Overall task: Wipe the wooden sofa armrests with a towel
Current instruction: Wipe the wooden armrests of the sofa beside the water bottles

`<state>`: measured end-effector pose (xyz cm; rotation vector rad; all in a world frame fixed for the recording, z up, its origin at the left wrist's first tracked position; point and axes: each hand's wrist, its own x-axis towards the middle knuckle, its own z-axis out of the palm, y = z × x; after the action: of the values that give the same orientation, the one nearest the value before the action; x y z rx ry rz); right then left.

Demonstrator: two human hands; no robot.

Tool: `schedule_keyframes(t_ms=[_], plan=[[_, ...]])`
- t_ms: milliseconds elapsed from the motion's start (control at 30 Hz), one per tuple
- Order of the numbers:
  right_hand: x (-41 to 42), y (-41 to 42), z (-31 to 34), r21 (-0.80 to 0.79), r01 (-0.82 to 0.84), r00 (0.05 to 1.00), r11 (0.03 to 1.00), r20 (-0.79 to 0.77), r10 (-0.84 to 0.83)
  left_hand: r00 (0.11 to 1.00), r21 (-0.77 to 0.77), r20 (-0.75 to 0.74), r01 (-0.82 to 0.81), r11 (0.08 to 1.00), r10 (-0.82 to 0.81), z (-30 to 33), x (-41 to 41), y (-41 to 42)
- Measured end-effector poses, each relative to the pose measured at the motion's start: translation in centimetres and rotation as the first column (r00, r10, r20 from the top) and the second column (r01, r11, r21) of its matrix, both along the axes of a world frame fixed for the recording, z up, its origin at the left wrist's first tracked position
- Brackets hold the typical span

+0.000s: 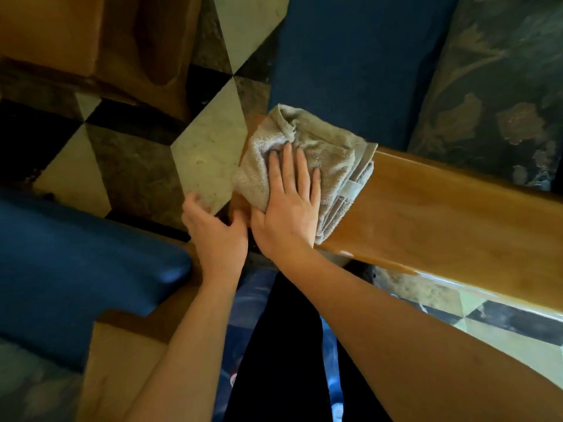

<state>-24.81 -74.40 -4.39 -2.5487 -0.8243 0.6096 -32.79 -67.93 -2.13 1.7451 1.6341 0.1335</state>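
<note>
Right hand (289, 205) flat, fingers straight, pressing folded grey terry towel (307, 159) onto far-left end of glossy brown wooden armrest (441, 214) for wiping contact; left hand (213, 229) probably gripping that end's edge, steadying.

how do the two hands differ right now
The right hand lies flat with straight fingers, pressing the towel onto the wooden armrest. The left hand touches no towel; its fingers curl at the armrest's end. Both are bare and side by side.
</note>
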Motion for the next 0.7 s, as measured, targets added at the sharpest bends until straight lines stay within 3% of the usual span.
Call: schedule_keyframes(t_ms=[67, 100, 167, 233, 267, 300, 367, 467, 567, 700], plan=[[-0.9, 2.2, 1.7, 0.099, 0.186, 0.966, 0.978, -0.203, -0.163, 0.979, -0.175, 0.024, -0.193, 0.965, 0.2, 0.5, -1.6, 0.8], [-1.0, 3.3, 3.1, 0.109, 0.371, 0.867, 0.922, -0.398, -0.301, 0.951, -0.283, 0.012, -0.294, 0.913, 0.31, 0.8, -2.3, 0.9], [-0.2, 5.3, 6.2, -0.024, 0.739, 0.405, 0.673, -0.782, -0.473, 0.844, -0.512, -0.061, -0.485, 0.709, 0.533, 2.1, -3.5, 0.9], [0.6, 6.6, 9.0, -0.235, 0.846, -0.054, 0.479, -0.931, -0.362, 0.762, -0.726, -0.139, -0.513, 0.459, 0.632, 4.9, -4.6, 0.5], [0.8, 6.8, 9.9, -0.313, 0.859, -0.217, 0.405, -0.94, -0.264, 0.737, -0.822, -0.123, -0.452, 0.348, 0.665, 6.2, -5.0, 0.2], [0.8, 6.9, 10.9, -0.36, 0.858, -0.306, 0.365, -0.931, -0.199, 0.686, -0.898, -0.071, -0.36, 0.253, 0.724, 7.6, -5.5, 0.0], [-0.6, 7.5, 13.7, -0.378, 0.831, -0.36, 0.408, -0.925, -0.123, 0.487, -0.965, 0.065, -0.191, 0.179, 0.871, 10.5, -7.0, 0.3], [-2.8, 8.1, 17.3, -0.357, 0.785, -0.37, 0.506, -0.926, -0.08, 0.262, -0.952, 0.22, -0.152, 0.265, 0.94, 14.3, -8.7, 1.3], [-4.1, 8.9, 19.2, -0.331, 0.713, -0.362, 0.619, -0.929, -0.079, 0.164, -0.921, 0.303, -0.202, 0.332, 0.939, 16.3, -9.5, 1.6], [-6.4, 10.5, 21.0, -0.303, 0.55, -0.317, 0.778, -0.938, -0.141, -0.009, -0.903, 0.337, -0.287, 0.321, 0.941, 17.7, -12.2, -0.3]])
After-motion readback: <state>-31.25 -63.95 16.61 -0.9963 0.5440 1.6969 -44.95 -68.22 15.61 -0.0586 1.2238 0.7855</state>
